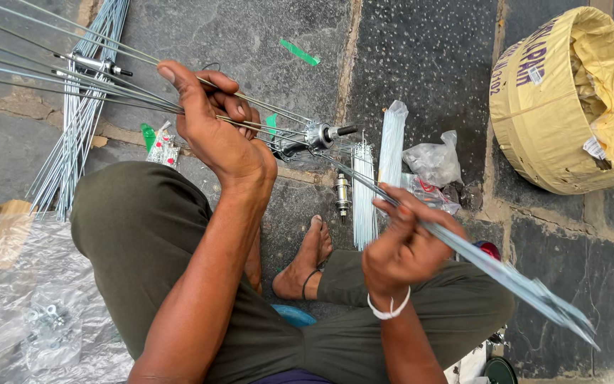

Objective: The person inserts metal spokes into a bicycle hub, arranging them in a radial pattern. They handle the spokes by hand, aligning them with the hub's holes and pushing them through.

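Note:
A metal wheel hub (321, 134) hangs above the stone floor with thin steel spokes fanning out of it to both sides. My left hand (214, 124) grips a bunch of the spokes (72, 71) that run off to the upper left. Closed on another bunch of spokes (506, 274), my right hand (403, 242) sits lower right; those spokes run down toward the right edge. A second loose hub (342, 195) lies on the floor between my hands, just above my bare foot (307, 263).
Bundles of loose spokes lie at left (79, 142) and in the middle (364, 199). A wrapped spoke packet (392, 142) and plastic bags (435, 160) lie nearby. A round yellow-wrapped bundle (570, 99) stands at right. Clear plastic sheeting with small parts (44, 313) lies bottom left.

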